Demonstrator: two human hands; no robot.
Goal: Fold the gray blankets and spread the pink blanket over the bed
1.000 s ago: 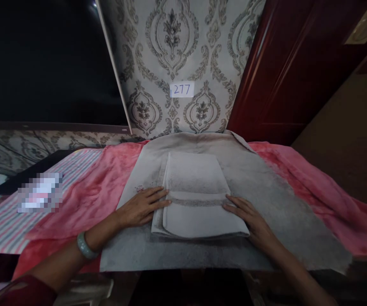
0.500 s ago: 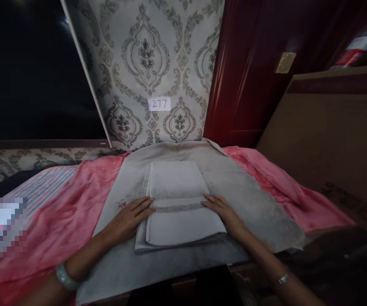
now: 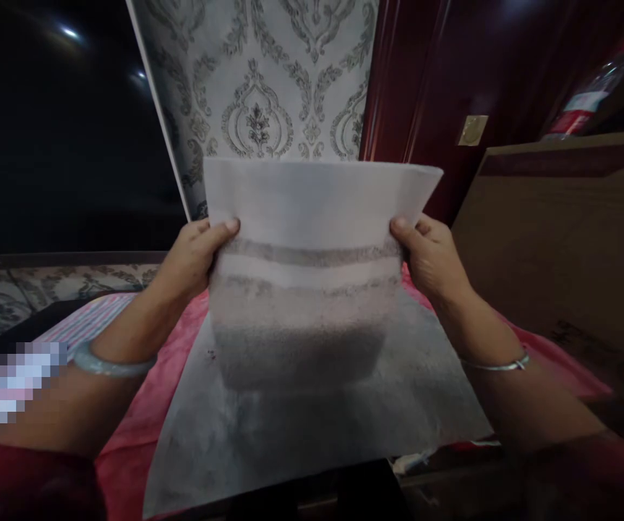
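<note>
A folded white towel (image 3: 301, 206) with a grey band across it hangs raised in front of me, its broad face tilted toward the camera. On its left edge my left hand (image 3: 191, 255) is closed, thumb on the near face and fingers mostly hidden behind. My right hand (image 3: 435, 257) grips the right edge the same way. Beneath the towel a pale grey cloth (image 3: 290, 445) is spread over the table. The towel's lower end is shadowed and blurred; I cannot tell whether it touches the cloth.
Pink fabric (image 3: 178, 362) lies under the grey cloth on both sides. A dark screen (image 3: 62, 130) stands at the left. To the right is a large cardboard box (image 3: 566, 239) with a plastic bottle (image 3: 586, 105) above it. Patterned wallpaper (image 3: 257, 94) covers the wall behind.
Both hands, flat on the folded towel before, have taken hold of its side edges and raised it off the grey cloth. It now stands tilted up, covering the lower wall.
</note>
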